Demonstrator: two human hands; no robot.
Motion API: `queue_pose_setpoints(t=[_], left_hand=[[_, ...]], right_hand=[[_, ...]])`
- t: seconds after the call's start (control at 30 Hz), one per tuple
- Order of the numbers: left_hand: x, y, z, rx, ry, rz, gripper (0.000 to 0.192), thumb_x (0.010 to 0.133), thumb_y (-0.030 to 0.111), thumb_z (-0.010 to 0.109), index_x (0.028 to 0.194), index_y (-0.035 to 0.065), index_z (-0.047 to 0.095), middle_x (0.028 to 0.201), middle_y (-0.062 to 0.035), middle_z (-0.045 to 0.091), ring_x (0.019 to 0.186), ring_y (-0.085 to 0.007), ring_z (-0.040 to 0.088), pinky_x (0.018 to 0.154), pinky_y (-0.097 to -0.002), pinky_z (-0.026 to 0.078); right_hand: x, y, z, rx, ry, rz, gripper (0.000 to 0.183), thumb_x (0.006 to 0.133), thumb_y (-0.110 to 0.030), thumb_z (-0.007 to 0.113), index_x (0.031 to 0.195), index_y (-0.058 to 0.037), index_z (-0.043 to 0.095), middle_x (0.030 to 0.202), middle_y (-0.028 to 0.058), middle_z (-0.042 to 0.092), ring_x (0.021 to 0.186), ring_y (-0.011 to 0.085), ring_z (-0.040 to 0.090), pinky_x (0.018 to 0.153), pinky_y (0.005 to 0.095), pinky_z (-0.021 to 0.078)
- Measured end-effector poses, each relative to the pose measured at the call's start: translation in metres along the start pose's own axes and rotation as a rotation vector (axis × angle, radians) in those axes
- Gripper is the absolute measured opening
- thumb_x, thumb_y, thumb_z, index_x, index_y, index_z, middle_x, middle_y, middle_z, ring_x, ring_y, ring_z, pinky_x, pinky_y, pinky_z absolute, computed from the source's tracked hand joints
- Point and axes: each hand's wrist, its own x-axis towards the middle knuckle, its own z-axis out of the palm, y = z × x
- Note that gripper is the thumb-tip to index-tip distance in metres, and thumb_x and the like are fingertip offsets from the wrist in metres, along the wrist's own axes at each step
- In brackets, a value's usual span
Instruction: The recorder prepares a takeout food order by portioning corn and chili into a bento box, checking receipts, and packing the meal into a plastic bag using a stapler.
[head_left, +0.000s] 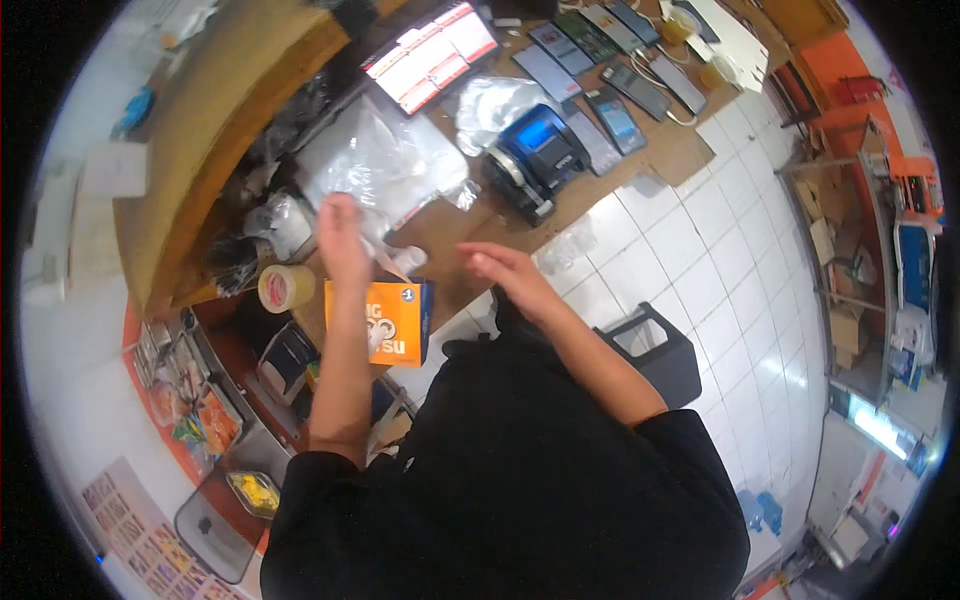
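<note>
My left hand (341, 238) is raised over the left part of the table, blurred, its fingers pointing away from me; whether it holds anything is unclear. Just beyond it lies a clear plastic bag (367, 154) over a flat pale object. Under my left forearm stands an orange-and-blue box (395, 319) bearing large white print. Small white rolls (409, 259) lie behind the box. My right hand (514, 279) hovers near the table's front edge, fingers stretched toward the left, with nothing seen in it. A blue-and-black label or receipt printer (536, 157) with a lit screen sits beyond it.
A roll of packing tape (286, 288) stands left of the box. Several phones (634, 90), some with white cables, cover the far right of the table near a lit tablet-like screen (431, 56). A dark plastic stool (660, 352) is on the tiled floor (720, 277).
</note>
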Motion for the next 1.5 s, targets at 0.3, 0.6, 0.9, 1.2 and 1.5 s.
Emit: queue_pose_setpoints(t=[0.3, 0.6, 0.9, 1.2, 1.5], left_hand=[[-0.101, 0.004, -0.047, 0.165, -0.183, 0.268, 0.028, 0.092, 0.013, 0.068, 0.118, 0.0035, 0.065, 0.111, -0.0105, 0.061, 0.113, -0.0258, 0.054, 0.097, -0.0388, 0.045], [-0.114, -0.019, -0.019, -0.844, -0.736, -0.852, 0.057, 0.096, 0.036, 0.071, 0.143, 0.0143, 0.049, 0.127, -0.0032, 0.060, 0.114, -0.0166, 0.060, 0.098, -0.0377, 0.050], [-0.129, 0.033, 0.006, -1.084, -0.728, -0.800, 0.038, 0.101, 0.028, 0.065, 0.134, 0.0115, 0.058, 0.127, -0.0031, 0.061, 0.113, -0.0153, 0.061, 0.090, -0.0364, 0.054], [-0.090, 0.000, 0.036, -0.806, -0.521, -0.406, 0.033, 0.106, 0.032, 0.053, 0.132, 0.0107, 0.057, 0.126, -0.0076, 0.063, 0.110, -0.0209, 0.062, 0.102, -0.0372, 0.048], [-0.083, -0.016, -0.167, -0.409, -0.330, -0.304, 0.031, 0.092, 0.017, 0.072, 0.118, 0.0018, 0.069, 0.111, -0.0054, 0.071, 0.101, -0.0141, 0.067, 0.085, -0.0284, 0.054]], right_hand=[[0.009, -0.039, 0.059, -0.178, -0.172, -0.266, 0.034, 0.102, -0.024, 0.062, 0.123, 0.0006, 0.072, 0.145, 0.0154, 0.054, 0.133, 0.0227, 0.051, 0.109, 0.0384, 0.0422], [-0.013, -0.061, 0.079, 0.336, -0.482, -0.098, 0.045, 0.100, -0.032, 0.064, 0.132, -0.0010, 0.065, 0.159, 0.0258, 0.037, 0.142, 0.0377, 0.043, 0.116, 0.0497, 0.0375], [-0.021, -0.092, 0.110, 0.651, -0.620, -0.286, 0.065, 0.102, -0.046, 0.054, 0.154, -0.0083, 0.041, 0.160, 0.0193, 0.038, 0.148, 0.0436, 0.032, 0.117, 0.0759, 0.0146], [-0.016, -0.161, 0.098, 0.750, -0.936, -0.464, 0.064, 0.102, -0.045, 0.054, 0.155, -0.0135, 0.039, 0.158, 0.0112, 0.043, 0.148, 0.0329, 0.037, 0.120, 0.0754, 0.0020], [-0.020, -0.081, 0.029, 0.158, 0.057, -0.209, 0.066, 0.104, -0.045, 0.053, 0.154, -0.0061, 0.037, 0.154, 0.0137, 0.048, 0.134, 0.0259, 0.052, 0.114, 0.0414, 0.0404]])
